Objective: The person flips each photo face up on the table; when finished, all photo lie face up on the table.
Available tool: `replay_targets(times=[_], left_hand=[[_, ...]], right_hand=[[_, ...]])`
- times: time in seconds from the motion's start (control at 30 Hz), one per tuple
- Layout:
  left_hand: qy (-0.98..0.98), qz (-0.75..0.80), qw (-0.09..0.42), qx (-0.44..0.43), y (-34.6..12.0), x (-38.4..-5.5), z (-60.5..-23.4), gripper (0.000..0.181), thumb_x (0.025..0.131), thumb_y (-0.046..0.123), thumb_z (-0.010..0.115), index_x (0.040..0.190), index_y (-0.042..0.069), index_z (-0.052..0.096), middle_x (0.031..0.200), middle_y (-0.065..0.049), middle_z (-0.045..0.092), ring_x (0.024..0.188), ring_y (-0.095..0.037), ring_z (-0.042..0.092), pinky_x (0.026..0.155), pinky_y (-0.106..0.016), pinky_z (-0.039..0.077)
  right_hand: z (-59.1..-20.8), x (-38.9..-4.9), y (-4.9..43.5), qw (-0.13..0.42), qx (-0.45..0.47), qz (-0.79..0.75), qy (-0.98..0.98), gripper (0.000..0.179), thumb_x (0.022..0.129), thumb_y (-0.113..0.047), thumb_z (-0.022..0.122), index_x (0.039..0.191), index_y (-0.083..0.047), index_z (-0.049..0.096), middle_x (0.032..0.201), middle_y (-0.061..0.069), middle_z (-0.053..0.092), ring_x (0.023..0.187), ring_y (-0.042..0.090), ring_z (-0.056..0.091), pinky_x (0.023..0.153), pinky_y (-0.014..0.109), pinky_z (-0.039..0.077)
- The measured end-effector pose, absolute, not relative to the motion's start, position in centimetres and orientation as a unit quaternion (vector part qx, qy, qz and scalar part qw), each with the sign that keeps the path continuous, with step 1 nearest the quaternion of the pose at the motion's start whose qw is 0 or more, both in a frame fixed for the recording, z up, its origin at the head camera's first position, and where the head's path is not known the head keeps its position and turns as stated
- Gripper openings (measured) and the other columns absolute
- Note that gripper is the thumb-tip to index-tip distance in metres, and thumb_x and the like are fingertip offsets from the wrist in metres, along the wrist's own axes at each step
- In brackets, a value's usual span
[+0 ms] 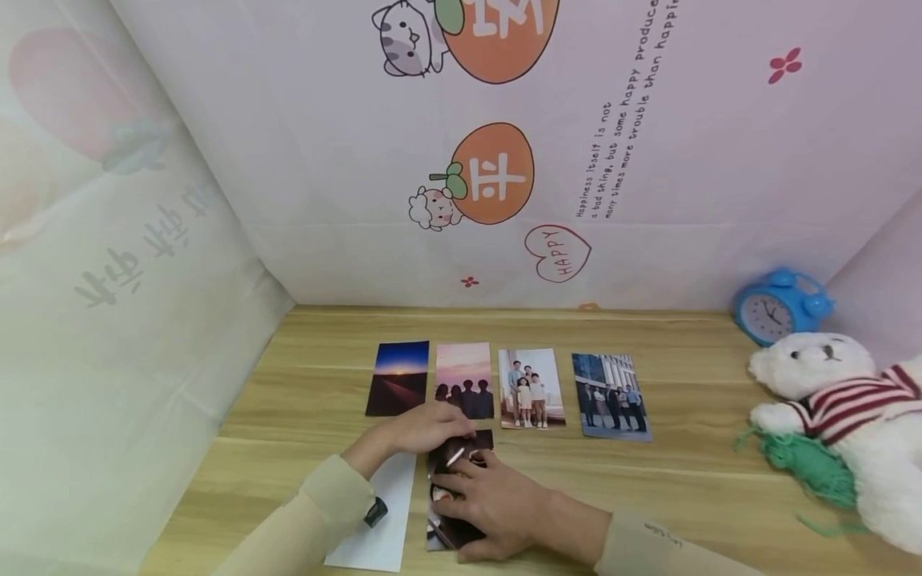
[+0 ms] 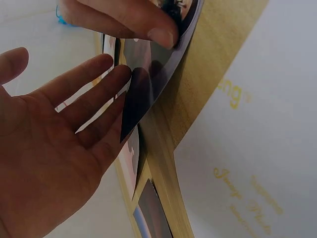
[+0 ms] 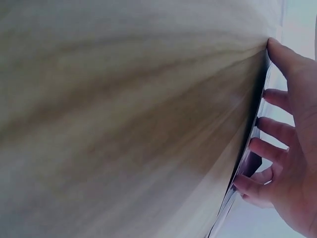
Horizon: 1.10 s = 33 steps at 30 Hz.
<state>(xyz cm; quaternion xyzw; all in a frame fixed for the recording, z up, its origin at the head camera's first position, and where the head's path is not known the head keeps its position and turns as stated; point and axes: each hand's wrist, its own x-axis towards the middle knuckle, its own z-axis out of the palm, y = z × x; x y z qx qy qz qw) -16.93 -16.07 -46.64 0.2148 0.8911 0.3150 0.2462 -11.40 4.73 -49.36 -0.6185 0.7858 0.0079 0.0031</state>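
A dark photo print (image 1: 454, 530) lies on the wooden table in front of the person, partly covered by both hands. The right hand (image 1: 504, 504) rests on it with spread fingers pressing its surface. At its far edge is the left hand (image 1: 432, 428), fingers extended and touching the print. In the left wrist view, the left hand (image 2: 64, 119) is open-palmed beside a print corner (image 2: 136, 106) that rises off the table. The right wrist view has the right hand (image 3: 292, 144) with fingertips along the print's edge. A white sheet with gold lettering (image 2: 257, 148) lies under the left forearm.
Behind the hands stands a row of prints: a sunset road (image 1: 398, 380), silhouettes under a pink sky (image 1: 463, 368), a family (image 1: 531, 388) and a business group (image 1: 612, 398). At right are a blue alarm clock (image 1: 774, 312), a white teddy bear (image 1: 814, 368) and green yarn (image 1: 810, 468).
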Motion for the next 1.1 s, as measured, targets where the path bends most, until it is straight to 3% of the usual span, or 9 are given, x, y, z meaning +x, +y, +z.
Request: replay_targets(times=[0.17,0.43,0.73,0.87,1.1], left_hand=[[0.894,0.303,0.237,0.230,-16.2,-16.9,-46.8,0.043,0.109,0.045,0.044,0.105,0.018,0.077,0.105,0.002,0.074,0.093,-0.007,0.063,0.086,-0.030,0.051],[0.894,0.294,0.226,0.251,-16.5,-16.6,-46.9,0.038,0.108,0.040,0.048,0.112,0.017,0.078,0.092,0.004,0.072,0.093,-0.005,0.062,0.092,-0.032,0.051],[0.898,0.309,0.193,0.245,-17.8,-16.3,-46.5,0.038,0.109,0.035,0.049,0.126,0.012,0.074,0.121,-0.002,0.076,0.111,-0.015,0.069,0.097,-0.034,0.056],[0.902,0.324,0.171,0.230,-19.3,-16.2,-46.1,0.037,0.109,0.034,0.050,0.126,0.010,0.073,0.125,-0.004,0.075,0.112,-0.018,0.070,0.096,-0.038,0.056],[0.910,0.337,0.140,0.197,-22.4,-16.0,-45.5,0.037,0.108,0.032,0.053,0.127,0.006,0.072,0.125,-0.009,0.075,0.116,-0.026,0.070,0.101,-0.048,0.056]], right_hand=[[-49.3,-11.4,4.5,0.010,-0.613,0.013,0.790,0.067,0.099,-0.074,0.042,0.152,-0.034,0.050,0.160,-0.002,0.050,0.142,0.020,0.052,0.101,0.050,0.053],[-49.1,-11.6,4.1,0.012,-0.616,0.021,0.787,0.063,0.101,-0.072,0.041,0.152,-0.035,0.050,0.160,-0.003,0.050,0.143,0.020,0.052,0.103,0.049,0.054],[-47.0,-11.4,2.3,-0.040,-0.621,-0.006,0.783,0.044,0.106,-0.056,0.046,0.134,-0.029,0.065,0.130,-0.007,0.070,0.123,0.015,0.064,0.103,0.040,0.055],[-46.6,-11.1,1.0,-0.064,-0.632,0.000,0.773,0.042,0.104,-0.055,0.050,0.133,-0.029,0.066,0.130,-0.006,0.071,0.119,0.013,0.067,0.099,0.036,0.056],[-46.8,-10.5,-1.7,-0.082,-0.644,0.015,0.761,0.046,0.100,-0.060,0.054,0.133,-0.029,0.065,0.141,-0.005,0.066,0.127,0.017,0.064,0.106,0.038,0.054]])
